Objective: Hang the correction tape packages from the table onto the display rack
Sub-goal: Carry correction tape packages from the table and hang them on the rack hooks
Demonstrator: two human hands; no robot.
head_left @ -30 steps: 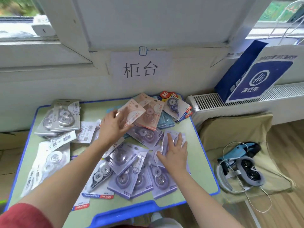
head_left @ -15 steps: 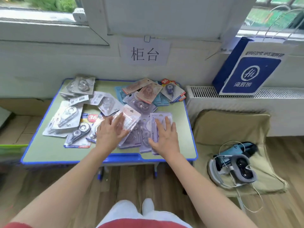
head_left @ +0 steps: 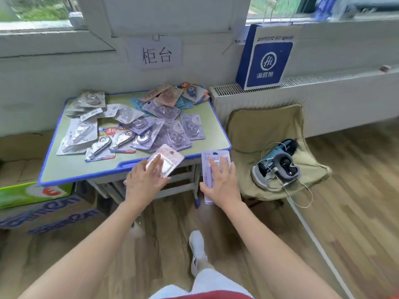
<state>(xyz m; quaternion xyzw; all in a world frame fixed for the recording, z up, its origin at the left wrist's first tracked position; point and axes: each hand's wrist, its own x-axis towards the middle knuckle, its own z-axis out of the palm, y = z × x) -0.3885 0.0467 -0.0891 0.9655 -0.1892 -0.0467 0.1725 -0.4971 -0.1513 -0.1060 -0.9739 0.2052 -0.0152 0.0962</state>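
Left hand [head_left: 144, 182] grips a pink correction tape package [head_left: 168, 159], right hand [head_left: 220, 183] a purple package [head_left: 212, 157], both past the table's [head_left: 64, 169] front edge, probably doubling up per rack trip.

Wood floor [head_left: 356, 190], white wall [head_left: 54, 83], radiator [head_left: 323, 98] under daylit windows [head_left: 38, 14], beige chair [head_left: 265, 126] beside blue-edged counter [head_left: 64, 169].

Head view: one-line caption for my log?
Left hand holds a pink package, right hand a purple package, both past the front edge of the littered table.
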